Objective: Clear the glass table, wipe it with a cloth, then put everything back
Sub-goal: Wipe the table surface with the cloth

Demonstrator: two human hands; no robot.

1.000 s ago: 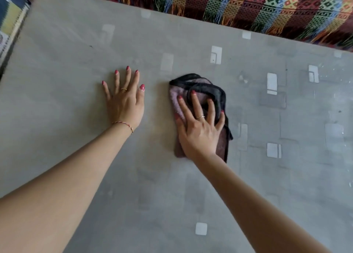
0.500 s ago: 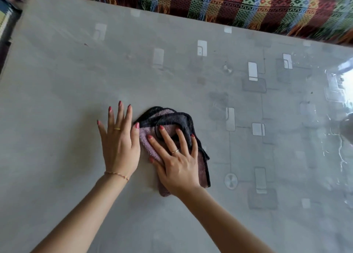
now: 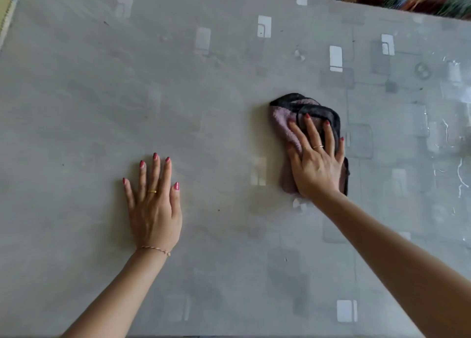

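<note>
Mid-wipe on the grey glass surface

Right hand presses flat, fingers spread, on the crumpled mauve-and-black cloth right of centre, probably for even pressure; left hand lies flat and empty, well apart, likely bracing.

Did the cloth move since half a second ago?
Yes. The cloth slid rightward across the glass table, away from the flat left hand it was touching. The right hand presses on it.
</note>
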